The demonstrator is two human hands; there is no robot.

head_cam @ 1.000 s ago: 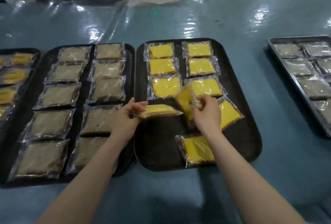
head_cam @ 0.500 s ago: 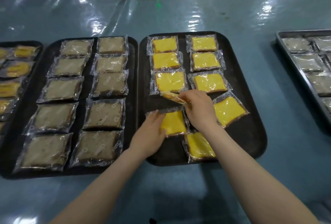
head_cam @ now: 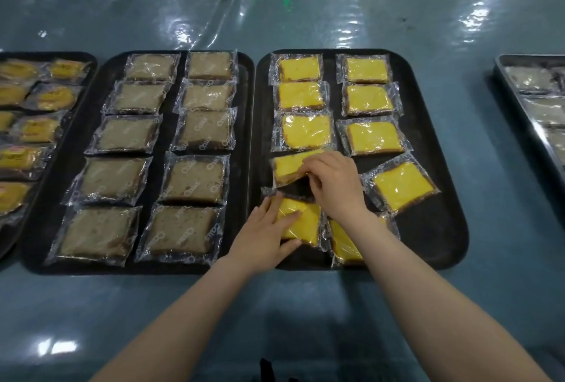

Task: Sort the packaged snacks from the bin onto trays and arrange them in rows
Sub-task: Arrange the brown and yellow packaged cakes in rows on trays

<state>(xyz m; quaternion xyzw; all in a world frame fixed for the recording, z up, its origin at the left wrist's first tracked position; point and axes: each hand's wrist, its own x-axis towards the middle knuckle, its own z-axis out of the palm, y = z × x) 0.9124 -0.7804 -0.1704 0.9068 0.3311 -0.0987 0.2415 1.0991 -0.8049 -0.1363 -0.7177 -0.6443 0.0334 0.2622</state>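
We work at the black tray (head_cam: 428, 247) of yellow snack packs, filling its left column toward us. Our right hand (head_cam: 334, 186) curls its fingers on the near edge of the fourth yellow pack (head_cam: 289, 166), which sits tilted just below the third one, apparently so it can be squared into the row. Our left hand (head_cam: 269, 233) lies flat with straight fingers on the fifth yellow pack (head_cam: 301, 224), probably pinning it so it cannot slide while the other is set.

The right column is less tidy: a skewed yellow pack (head_cam: 402, 186) sits turned out of line, and another pack (head_cam: 344, 244) lies partly hidden under our right forearm, crowding the fifth pack's edge. The brown-cake tray (head_cam: 244, 167), touching on the left, looks complete in two columns. A further dark tray (head_cam: 88, 60) at far left and a metal tray (head_cam: 501, 75) at right also hold packs on the blue counter (head_cam: 305, 320). No bin shows.
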